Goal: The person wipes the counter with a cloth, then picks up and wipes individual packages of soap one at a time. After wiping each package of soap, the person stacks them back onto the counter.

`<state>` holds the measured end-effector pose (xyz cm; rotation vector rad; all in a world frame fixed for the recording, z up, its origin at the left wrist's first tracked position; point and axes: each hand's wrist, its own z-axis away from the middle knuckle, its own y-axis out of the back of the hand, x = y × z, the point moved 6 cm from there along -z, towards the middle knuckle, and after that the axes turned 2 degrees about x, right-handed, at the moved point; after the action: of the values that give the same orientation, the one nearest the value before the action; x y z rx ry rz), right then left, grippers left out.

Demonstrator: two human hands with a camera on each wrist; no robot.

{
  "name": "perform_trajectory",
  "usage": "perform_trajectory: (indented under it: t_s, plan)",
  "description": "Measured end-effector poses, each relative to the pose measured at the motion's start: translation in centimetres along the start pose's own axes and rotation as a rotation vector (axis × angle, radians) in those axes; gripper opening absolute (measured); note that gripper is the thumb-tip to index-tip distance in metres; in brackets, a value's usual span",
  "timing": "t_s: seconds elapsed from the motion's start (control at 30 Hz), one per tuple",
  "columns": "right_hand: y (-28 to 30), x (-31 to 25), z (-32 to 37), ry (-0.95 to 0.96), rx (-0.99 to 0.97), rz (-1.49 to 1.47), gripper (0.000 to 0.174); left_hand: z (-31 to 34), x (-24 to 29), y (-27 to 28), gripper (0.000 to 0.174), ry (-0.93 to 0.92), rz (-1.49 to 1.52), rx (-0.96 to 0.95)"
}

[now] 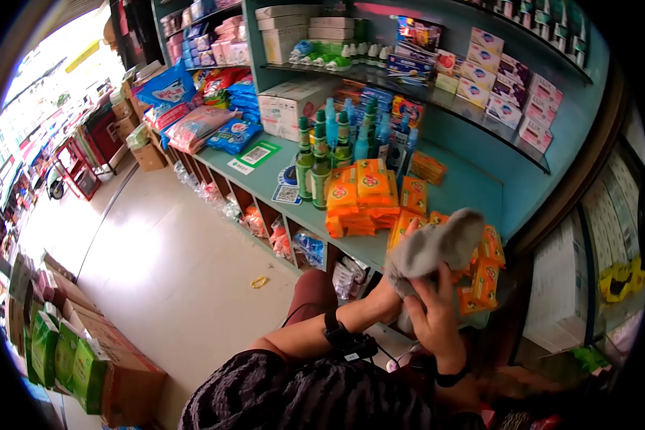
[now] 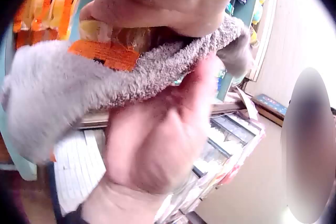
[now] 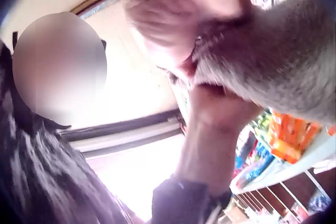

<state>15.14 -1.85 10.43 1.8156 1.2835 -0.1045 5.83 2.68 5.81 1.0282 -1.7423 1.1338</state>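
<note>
A fuzzy grey cloth (image 1: 437, 247) is bunched between both hands, over the near end of the counter. My left hand (image 1: 385, 304) grips it from the left; in the left wrist view that hand (image 2: 178, 1) arches over the cloth's upper edge. From below, my right hand (image 1: 433, 326) holds the cloth with its fingers up against the fabric, some hidden behind it. An orange packet (image 2: 105, 55) shows between the left hand and the cloth in the left wrist view; I cannot tell whether the hand holds it. More orange packets (image 1: 484, 283) lie beneath and beside the cloth.
Stacked orange packets (image 1: 362, 193) and several green bottles (image 1: 320, 172) stand on the teal counter (image 1: 466, 190). Above runs a shelf with soap boxes (image 1: 480, 75). Bagged goods (image 1: 201, 129) sit farther left. Cartons with green packs (image 1: 86, 373) stand on the floor at lower left.
</note>
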Motion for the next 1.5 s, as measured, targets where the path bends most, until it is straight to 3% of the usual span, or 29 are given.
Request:
perform_trajectory:
  t_s: [0.1, 0.2, 0.3, 0.33, 0.43, 0.47, 0.57, 0.6, 0.67, 0.7, 0.77, 0.83, 0.9, 0.93, 1.07, 1.17, 1.2, 1.3, 1.5]
  plan:
    - [0.1, 1.2, -0.9, -0.095, 0.028, -0.123, 0.04, 0.2, -2.2, -0.8, 0.053, 0.114, 0.164, -0.01]
    - [-0.3, 2.4, -0.5, -0.099, 0.091, -0.026, 0.043, 0.9, -1.2, -1.0, 0.053, 0.224, 0.161, 0.157]
    - [0.1, 2.8, -1.0, -0.103, 0.131, -0.11, 0.042, 0.2, -1.0, -0.6, 0.055, -0.073, -0.181, 0.093]
    - [0.3, 3.0, -1.2, -0.102, 0.151, -0.121, 0.045, 0.1, -1.2, -0.4, 0.059, -0.106, -0.171, 0.098]
    - [0.5, 4.8, -2.2, -0.26, 0.257, -0.526, 0.044, 0.5, 0.4, -1.9, 0.067, -0.158, -0.114, 0.157]
    - [1.1, 4.6, -2.9, -0.162, 0.245, -0.483, 0.044, 0.9, 0.0, -2.5, 0.078, -0.173, 0.006, 0.138]
    - [0.4, 8.9, -1.2, -0.117, 0.234, -0.053, 0.043, 1.4, 0.8, -2.8, 0.086, -0.291, -0.498, 0.035]
    - [-0.3, 10.0, -1.0, -0.266, 0.192, -0.364, 0.044, 1.4, 0.8, -2.8, 0.096, -0.287, -0.562, -0.025]
    - [-1.6, 11.8, 0.3, -0.612, 0.267, -1.016, 0.05, 1.7, 0.7, -2.6, 0.092, -0.407, -0.642, 0.048]
    - [-1.4, 9.5, -0.6, -0.67, 0.268, -1.25, 0.052, 1.7, 0.7, -2.3, 0.09, -0.461, -0.668, 0.093]
    - [-0.6, 11.0, 0.7, -0.608, 0.294, -0.919, 0.055, 1.4, 1.5, -2.4, 0.087, -0.421, -0.67, 0.036]
    - [-0.1, 11.9, 1.4, -0.62, 0.282, -0.908, 0.06, 1.4, 3.3, -2.4, 0.084, -0.581, -0.87, 0.097]
    - [-0.6, 13.6, 2.3, -0.694, 0.373, -1.02, 0.062, 1.2, 3.4, -2.2, 0.08, -0.574, -0.817, 0.052]
    - [-0.1, 10.3, 1.3, -0.745, 0.392, -1.061, 0.062, 1.2, 3.8, -2.2, 0.072, -0.614, -0.767, 0.045]
    - [-0.6, 8.5, 1.2, -0.812, 0.307, -1.193, 0.062, 1.4, 4.7, -1.3, 0.059, -0.61, -0.657, 0.079]
    - [-1.5, 8.2, 1.3, -0.725, 0.203, -1.271, 0.063, 0.8, 5.0, -0.4, 0.055, -0.596, -0.537, 0.106]
    - [-0.9, 6.4, 1.2, -0.752, 0.183, -1.218, 0.064, 0.6, 5.1, 0.1, 0.053, -0.578, -0.499, 0.131]
    - [-1.0, 5.2, 1.3, -0.591, 0.072, -1.028, 0.065, 0.1, 5.4, 1.2, 0.048, -0.527, -0.373, 0.193]
    - [-2.7, 6.7, 2.0, -0.567, 0.153, -1.106, 0.064, -0.9, 6.6, 1.5, 0.05, -0.438, -0.252, 0.175]
